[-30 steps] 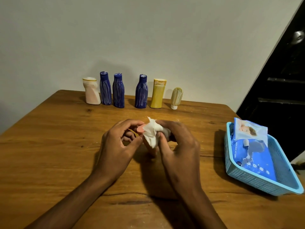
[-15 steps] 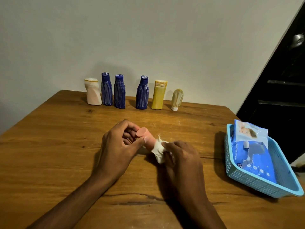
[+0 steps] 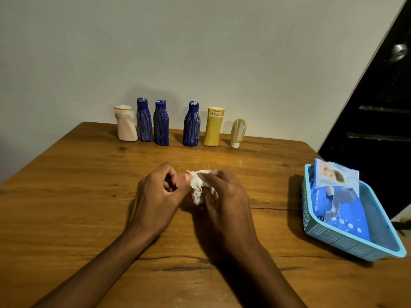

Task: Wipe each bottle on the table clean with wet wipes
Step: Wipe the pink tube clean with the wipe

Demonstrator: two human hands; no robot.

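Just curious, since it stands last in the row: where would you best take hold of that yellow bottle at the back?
Probably round the middle of the yellow bottle, coming from the front. It stands upright with flat, nearly straight sides. A dark blue bottle stands close on one side and a small cream bottle on the other, so the front is freest.

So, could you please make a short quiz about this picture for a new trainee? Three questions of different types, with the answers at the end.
1. True or false: the pack of wipes lies inside the blue basket.
2. How many dark blue bottles stand in the row by the wall?
3. Multiple choice: what does the right hand press against the small pink bottle held by the left hand? A) a sponge B) a white wipe C) a brush

Key: 1. true; 2. three; 3. B
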